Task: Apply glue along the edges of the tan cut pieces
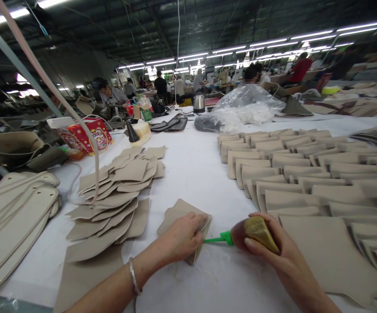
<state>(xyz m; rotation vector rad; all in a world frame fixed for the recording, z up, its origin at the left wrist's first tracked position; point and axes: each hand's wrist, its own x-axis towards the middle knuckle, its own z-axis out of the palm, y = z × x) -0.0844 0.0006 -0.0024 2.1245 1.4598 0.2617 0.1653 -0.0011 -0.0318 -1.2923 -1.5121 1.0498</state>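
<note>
My right hand (pixel 273 243) grips a squeeze bottle (pixel 240 234) of brownish liquid, tipped sideways, with a green cap and a long thin green nozzle pointing left. The nozzle tip is at the edge of a beige leather-like piece (pixel 177 211) lying on the white table. My left hand (pixel 185 237), with a bracelet at its wrist, has its fingers curled on that piece and holds its right edge, where a folded or raised flap shows. Part of the piece is hidden under the hand. Left of it lies a loose pile of similar pieces (pixel 119 200).
Rows of folded beige pieces (pixel 286 174) cover the table's right side. Pale strap-like panels (pixel 18 217) with rivets lie at far left. A pink hose (pixel 87 126) hangs on the left. Behind are a red box (pixel 90 134), a kettle (pixel 199 104), plastic bags (pixel 240 113) and people working.
</note>
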